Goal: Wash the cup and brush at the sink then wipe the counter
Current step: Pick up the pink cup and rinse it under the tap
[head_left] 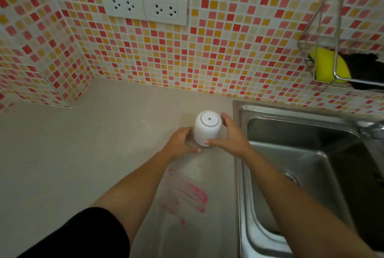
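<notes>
A white cup (206,126) stands upside down on the beige counter (83,153), just left of the steel sink (301,153). My left hand (180,143) touches its left side near the rim. From the right, my right hand (230,135) wraps around it, thumb on the front. Both hands hold the cup between them. A smeared pink stain (187,193) marks the counter nearer to me, between my forearms. No brush is in view.
A wire rack (324,66) on the tiled wall at upper right holds a yellow sponge (326,66) and something black. The tap (372,129) shows at the sink's right edge. Two double sockets (143,6) sit on the wall above the counter.
</notes>
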Demonstrator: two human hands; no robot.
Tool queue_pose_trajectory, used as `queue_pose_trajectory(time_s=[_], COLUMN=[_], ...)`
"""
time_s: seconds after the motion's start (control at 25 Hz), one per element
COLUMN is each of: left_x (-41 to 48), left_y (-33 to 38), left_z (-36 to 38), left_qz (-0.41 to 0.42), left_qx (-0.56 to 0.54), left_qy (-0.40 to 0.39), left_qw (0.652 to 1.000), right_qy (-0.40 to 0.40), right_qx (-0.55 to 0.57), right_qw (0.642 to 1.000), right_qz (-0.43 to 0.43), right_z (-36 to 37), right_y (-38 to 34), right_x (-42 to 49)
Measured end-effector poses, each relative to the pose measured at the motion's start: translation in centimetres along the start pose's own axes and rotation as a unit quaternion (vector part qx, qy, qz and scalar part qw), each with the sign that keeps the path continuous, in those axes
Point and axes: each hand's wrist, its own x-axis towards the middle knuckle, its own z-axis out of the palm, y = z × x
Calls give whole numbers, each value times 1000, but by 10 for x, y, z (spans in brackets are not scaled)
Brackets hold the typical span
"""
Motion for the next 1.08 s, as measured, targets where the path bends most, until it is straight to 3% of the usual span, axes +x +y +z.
queue_pose_trajectory(time_s=[0.12,0.64,1.08], left_x=[9,20,22], left_y=[0,-3,-3], left_z=[-1,0,-1], left_qz=[33,34,45], left_qx=[-37,-87,-38], left_qy=[-3,-21,-18], left_qw=[999,995,998], right_qy=[-19,19,73], right_qx=[20,19,47], right_qw=[999,997,992], right_qz=[-33,-73,-95], right_z=[6,12,-28], right_y=[1,2,-31], right_x=[12,23,13])
